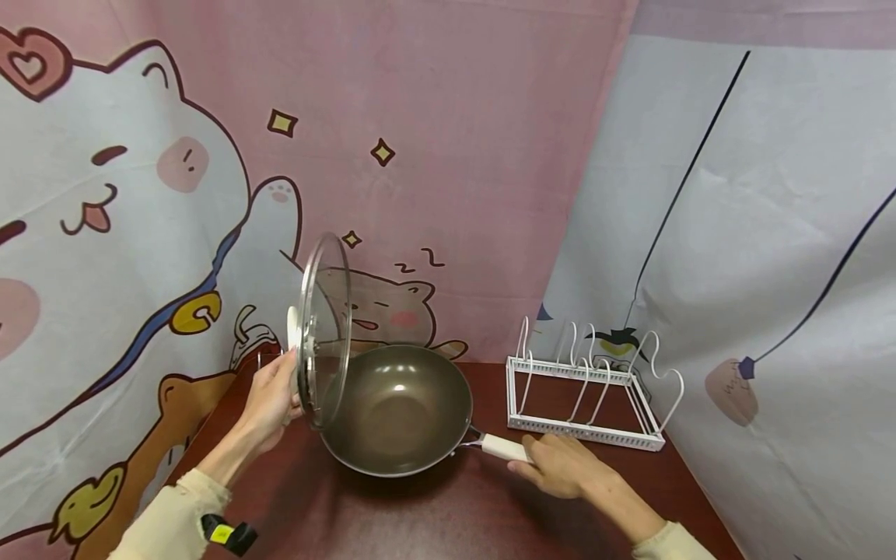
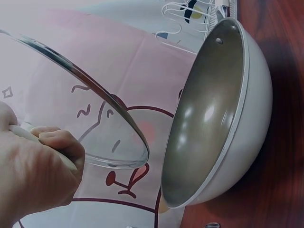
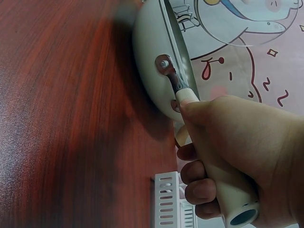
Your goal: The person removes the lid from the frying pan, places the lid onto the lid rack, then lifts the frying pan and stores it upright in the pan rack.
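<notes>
A wok (image 1: 395, 412) with a dark inside, a pale outside and a cream handle (image 1: 505, 449) sits on the table. My right hand (image 1: 563, 465) grips that handle, its fingers curled round it in the right wrist view (image 3: 237, 147). To the left, my left hand (image 1: 271, 393) holds a glass lid (image 1: 329, 327) by its cream knob (image 1: 292, 327). The lid stands nearly upright, its metal rim overlapping the wok's left edge in the head view. From the left wrist, the lid (image 2: 121, 109) shows apart from the wok (image 2: 209, 114).
A white wire rack (image 1: 584, 428) with upright loops stands on the dark red table (image 1: 392, 521), right of the wok. Behind the table hangs a pink and white cartoon curtain (image 1: 476, 155), which also runs along both sides. A small wire thing (image 1: 260, 358) is partly hidden behind the left hand.
</notes>
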A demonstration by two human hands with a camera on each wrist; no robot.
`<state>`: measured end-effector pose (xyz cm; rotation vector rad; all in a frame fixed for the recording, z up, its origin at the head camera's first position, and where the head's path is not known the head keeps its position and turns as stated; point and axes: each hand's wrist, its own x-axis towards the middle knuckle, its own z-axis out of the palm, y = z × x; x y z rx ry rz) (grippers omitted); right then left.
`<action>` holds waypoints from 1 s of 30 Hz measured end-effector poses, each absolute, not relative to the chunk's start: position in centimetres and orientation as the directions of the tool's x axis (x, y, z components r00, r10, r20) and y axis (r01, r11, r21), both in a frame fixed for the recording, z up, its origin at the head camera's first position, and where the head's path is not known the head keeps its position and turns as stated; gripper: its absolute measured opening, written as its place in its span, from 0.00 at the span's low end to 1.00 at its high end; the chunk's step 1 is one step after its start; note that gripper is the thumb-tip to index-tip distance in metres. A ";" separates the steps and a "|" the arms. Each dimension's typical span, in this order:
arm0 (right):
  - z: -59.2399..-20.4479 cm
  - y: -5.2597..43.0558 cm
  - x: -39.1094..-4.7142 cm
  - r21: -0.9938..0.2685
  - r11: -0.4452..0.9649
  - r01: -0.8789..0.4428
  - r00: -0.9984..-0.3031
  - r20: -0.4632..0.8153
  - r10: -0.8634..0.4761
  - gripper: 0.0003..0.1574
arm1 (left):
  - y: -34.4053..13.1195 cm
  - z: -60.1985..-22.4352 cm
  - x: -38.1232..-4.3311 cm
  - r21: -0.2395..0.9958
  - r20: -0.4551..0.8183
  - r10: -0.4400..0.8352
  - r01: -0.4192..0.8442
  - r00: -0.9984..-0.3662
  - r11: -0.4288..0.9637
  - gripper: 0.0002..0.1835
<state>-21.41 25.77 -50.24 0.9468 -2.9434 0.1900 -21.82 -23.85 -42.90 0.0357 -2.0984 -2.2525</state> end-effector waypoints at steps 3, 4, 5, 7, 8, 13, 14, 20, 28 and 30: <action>-50.2 25.8 -21.4 -0.102 0.806 -0.582 -0.813 0.078 -0.577 0.25 | -24.2 -43.0 -21.7 0.998 0.027 -0.070 0.031 -0.997 -0.060 0.23; -50.2 25.8 -21.4 -0.103 0.807 -0.582 -0.813 0.077 -0.577 0.25 | -24.3 -43.0 -21.7 0.998 0.029 -0.073 0.034 -0.997 -0.059 0.23; -50.3 25.8 -21.4 -0.104 0.807 -0.581 -0.814 0.076 -0.576 0.25 | -24.4 -43.0 -21.6 0.998 0.031 -0.075 0.036 -0.997 -0.058 0.23; -50.3 25.8 -21.4 -0.109 0.807 -0.580 -0.814 0.073 -0.576 0.25 | -24.6 -43.1 -21.6 0.997 0.038 -0.078 0.042 -0.996 -0.057 0.22; -50.3 25.8 -21.4 -0.110 0.807 -0.580 -0.815 0.071 -0.576 0.25 | -24.7 -43.1 -21.6 0.997 0.041 -0.078 0.046 -0.996 -0.059 0.23; -50.4 25.9 -21.5 -0.118 0.806 -0.580 -0.814 0.067 -0.576 0.25 | -25.2 -43.0 -21.5 0.994 0.061 -0.083 0.068 -0.995 -0.082 0.24; -50.4 25.9 -21.5 -0.117 0.806 -0.580 -0.814 0.068 -0.576 0.25 | -25.3 -43.0 -21.5 0.994 0.065 -0.082 0.073 -0.994 -0.088 0.25; -50.4 25.9 -21.5 -0.114 0.809 -0.577 -0.817 0.067 -0.573 0.25 | -25.7 -43.0 -21.3 0.989 0.077 -0.084 0.087 -0.993 -0.123 0.25; -50.5 25.9 -21.5 -0.117 0.807 -0.579 -0.815 0.068 -0.575 0.25 | -26.3 -43.1 -21.3 0.986 0.089 -0.108 0.103 -0.990 -0.128 0.24; -50.5 25.9 -21.5 -0.117 0.806 -0.580 -0.815 0.070 -0.576 0.25 | -26.4 -43.0 -21.2 0.986 0.091 -0.111 0.106 -0.990 -0.130 0.24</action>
